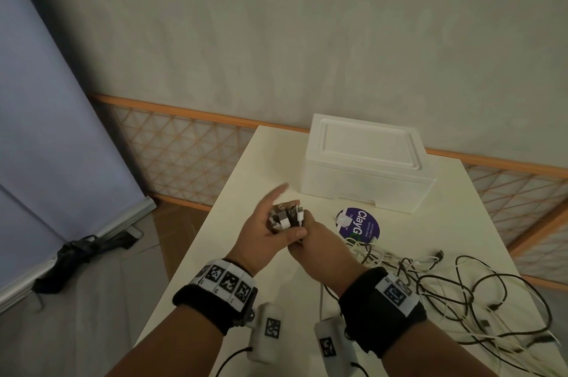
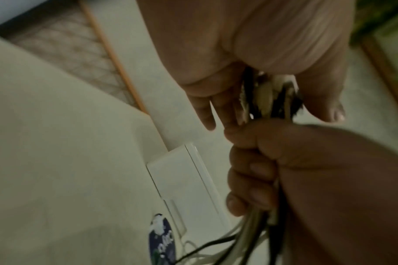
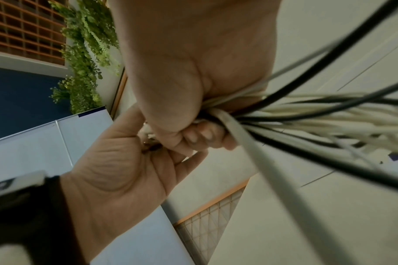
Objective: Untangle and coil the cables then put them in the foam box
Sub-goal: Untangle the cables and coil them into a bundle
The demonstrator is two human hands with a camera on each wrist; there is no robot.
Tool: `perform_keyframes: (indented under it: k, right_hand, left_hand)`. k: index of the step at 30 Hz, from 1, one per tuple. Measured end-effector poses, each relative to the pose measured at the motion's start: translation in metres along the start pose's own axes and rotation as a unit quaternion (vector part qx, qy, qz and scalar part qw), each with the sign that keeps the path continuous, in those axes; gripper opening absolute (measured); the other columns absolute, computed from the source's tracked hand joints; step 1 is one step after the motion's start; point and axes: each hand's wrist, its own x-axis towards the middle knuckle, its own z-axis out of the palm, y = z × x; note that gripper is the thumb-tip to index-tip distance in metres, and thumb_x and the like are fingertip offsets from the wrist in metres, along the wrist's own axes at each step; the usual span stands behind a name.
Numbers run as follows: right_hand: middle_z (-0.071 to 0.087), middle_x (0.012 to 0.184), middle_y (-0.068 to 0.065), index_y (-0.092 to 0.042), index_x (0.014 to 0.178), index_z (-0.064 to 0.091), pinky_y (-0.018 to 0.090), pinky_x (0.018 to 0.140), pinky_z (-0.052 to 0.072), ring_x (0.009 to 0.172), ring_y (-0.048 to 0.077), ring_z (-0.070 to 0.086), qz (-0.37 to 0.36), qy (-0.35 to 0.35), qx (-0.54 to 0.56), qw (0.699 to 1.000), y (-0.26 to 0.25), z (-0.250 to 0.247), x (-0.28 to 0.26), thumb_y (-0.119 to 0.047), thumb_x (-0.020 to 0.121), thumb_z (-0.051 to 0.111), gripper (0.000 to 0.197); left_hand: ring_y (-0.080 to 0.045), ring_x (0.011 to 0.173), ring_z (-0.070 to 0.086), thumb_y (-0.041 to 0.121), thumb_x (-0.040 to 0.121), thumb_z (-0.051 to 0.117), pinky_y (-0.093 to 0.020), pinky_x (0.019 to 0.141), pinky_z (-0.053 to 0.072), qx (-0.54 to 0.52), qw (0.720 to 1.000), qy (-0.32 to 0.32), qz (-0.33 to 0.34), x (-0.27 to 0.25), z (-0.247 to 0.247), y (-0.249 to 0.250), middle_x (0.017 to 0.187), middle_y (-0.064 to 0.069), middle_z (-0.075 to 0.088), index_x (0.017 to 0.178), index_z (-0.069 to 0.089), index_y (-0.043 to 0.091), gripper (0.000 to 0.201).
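Observation:
My right hand grips a bundle of black and white cables in its fist, just below their plug ends. The left hand lies against those plug ends with straight fingers, its index finger pointing forward and its thumb beside the bundle. From the fist the cables trail to a loose tangle on the right side of the table. The white foam box stands behind the hands with its lid on.
A round purple sticker lies on the cream table between the hands and the box. The table's left edge runs close by the left wrist. A lattice panel stands behind, and a dark bundle lies on the floor.

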Motion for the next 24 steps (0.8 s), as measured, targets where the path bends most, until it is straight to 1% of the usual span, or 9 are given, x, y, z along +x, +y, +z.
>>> perform_keyframes:
  k: [2,5,7,12,14,16,18,22,24]
  right_hand:
    - [0.064,0.085,0.007,-0.013,0.109,0.04,0.04,0.06,0.048,0.072,0.027,0.061,0.002,0.006,-0.016,1.0,0.002,0.0,0.0,-0.023,0.09,0.049,0.023]
    - [0.064,0.085,0.007,-0.015,0.111,0.039,0.04,0.06,0.049,0.071,0.027,0.062,0.007,0.009,-0.052,0.999,0.002,0.001,-0.001,-0.025,0.091,0.048,0.024]
    - [0.064,0.085,0.007,-0.014,0.111,0.039,0.037,0.058,0.047,0.072,0.028,0.063,0.007,0.003,-0.071,0.997,0.001,0.003,-0.002,-0.026,0.092,0.048,0.024]
    - [0.064,0.089,0.007,-0.015,0.113,0.039,0.035,0.059,0.042,0.077,0.03,0.062,0.004,-0.016,-0.097,0.995,-0.002,0.005,-0.006,-0.027,0.093,0.047,0.024]
    - [0.062,0.085,0.005,-0.015,0.114,0.039,0.038,0.062,0.046,0.076,0.028,0.062,0.006,-0.014,-0.094,0.995,-0.003,0.006,-0.006,-0.027,0.093,0.046,0.025]
    - [0.06,0.082,0.003,-0.016,0.116,0.039,0.039,0.064,0.048,0.075,0.027,0.062,0.007,-0.012,-0.091,0.996,-0.003,0.006,-0.005,-0.027,0.094,0.045,0.026]
    - [0.062,0.085,0.004,-0.015,0.118,0.039,0.039,0.065,0.049,0.076,0.027,0.063,0.009,-0.007,-0.091,0.996,-0.002,0.007,-0.005,-0.027,0.094,0.045,0.028]
    - [0.065,0.089,0.005,-0.015,0.121,0.039,0.036,0.064,0.048,0.078,0.027,0.064,0.011,0.0,-0.085,0.996,0.0,0.01,-0.003,-0.028,0.094,0.047,0.031]
    - [0.065,0.09,0.005,-0.015,0.121,0.039,0.035,0.063,0.047,0.078,0.026,0.064,0.007,-0.006,-0.087,0.996,-0.001,0.011,-0.002,-0.028,0.094,0.047,0.031]
  left_hand:
    - [-0.011,0.115,0.06,0.029,0.06,0.084,-0.03,0.094,0.051,-0.092,0.996,-0.01,0.001,-0.003,-0.005,-0.002,0.126,0.001,0.061,0.133,0.043,0.038,0.084]
    - [-0.011,0.109,0.059,0.039,0.071,0.07,-0.029,0.087,0.05,-0.027,0.998,0.027,0.054,-0.003,-0.009,0.003,0.119,0.001,0.061,0.115,0.06,0.018,0.049]
    - [-0.012,0.104,0.06,0.042,0.074,0.062,-0.029,0.087,0.051,0.059,0.994,0.034,0.084,-0.001,-0.011,0.009,0.112,0.001,0.064,0.097,0.066,0.02,0.032]
    - [-0.019,0.085,0.063,0.025,0.074,0.05,-0.023,0.071,0.051,0.094,0.995,0.004,-0.018,0.007,-0.018,0.018,0.097,-0.006,0.07,0.088,0.067,0.015,0.024]
    - [-0.019,0.081,0.061,0.021,0.083,0.045,-0.027,0.073,0.051,0.082,0.995,0.014,-0.062,0.01,-0.021,0.018,0.09,-0.01,0.068,0.086,0.066,0.007,0.026]
    - [-0.017,0.083,0.061,0.017,0.093,0.042,-0.022,0.071,0.049,0.063,0.993,0.025,-0.101,0.011,-0.022,0.018,0.087,-0.01,0.066,0.085,0.065,0.003,0.029]
    - [-0.014,0.082,0.061,0.019,0.095,0.045,-0.019,0.072,0.048,0.066,0.99,0.016,-0.126,0.012,-0.022,0.018,0.084,-0.007,0.065,0.083,0.064,0.005,0.027]
    - [-0.016,0.08,0.057,0.019,0.097,0.047,-0.033,0.087,0.049,-0.015,0.982,-0.054,-0.178,0.01,-0.02,0.022,0.078,-0.004,0.059,0.084,0.056,0.01,0.018]
    - [-0.016,0.076,0.055,0.012,0.096,0.045,-0.032,0.083,0.049,-0.045,0.981,-0.059,-0.179,0.011,-0.02,0.021,0.076,-0.006,0.056,0.084,0.056,0.008,0.016]
